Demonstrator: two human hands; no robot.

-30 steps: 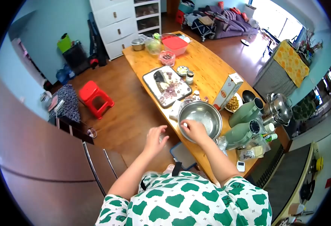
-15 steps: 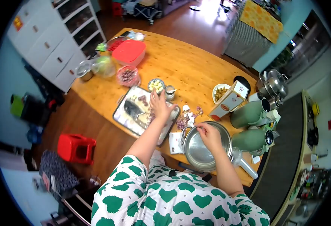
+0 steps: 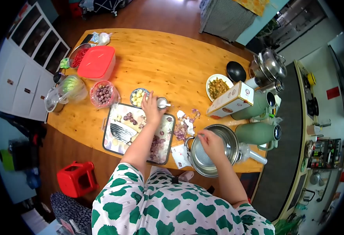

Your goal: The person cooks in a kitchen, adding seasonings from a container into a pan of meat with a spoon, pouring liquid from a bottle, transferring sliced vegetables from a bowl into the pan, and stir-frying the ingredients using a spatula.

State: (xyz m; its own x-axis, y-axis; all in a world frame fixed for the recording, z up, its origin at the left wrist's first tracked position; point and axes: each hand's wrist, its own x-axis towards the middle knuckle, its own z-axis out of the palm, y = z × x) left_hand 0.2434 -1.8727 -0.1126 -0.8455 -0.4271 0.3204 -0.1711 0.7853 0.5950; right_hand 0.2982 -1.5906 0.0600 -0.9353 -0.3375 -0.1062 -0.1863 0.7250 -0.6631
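1. Saw left hand (image 3: 153,109) over far edge of tray (image 3: 171,137), fingers spread apart, between bowl (image 3: 131,101) and jar (image 3: 162,102). Couldn't tell whether touching either.
2. Spotted bowl just beyond tray, filled with pale cloves (image 3: 138,98); jar just beside, to the right.
3. Saw right hand (image 3: 213,147) over pot (image 3: 203,158), fingertips near upper-left rim. Couldn't tell whether pressed together or clamped on something.
4. Found pot near front edge of table (image 3: 160,58), right of tray.
5. Logged cleaver (image 3: 121,132) lying on tray's left part, purple bits (image 3: 157,149) toward the right.
6. Noted peel (image 3: 181,131) between tray and pot, packet (image 3: 181,156) just beside pot.
7. Marked carton (image 3: 232,102) beyond pot, flask (image 3: 254,133) just right of pot.
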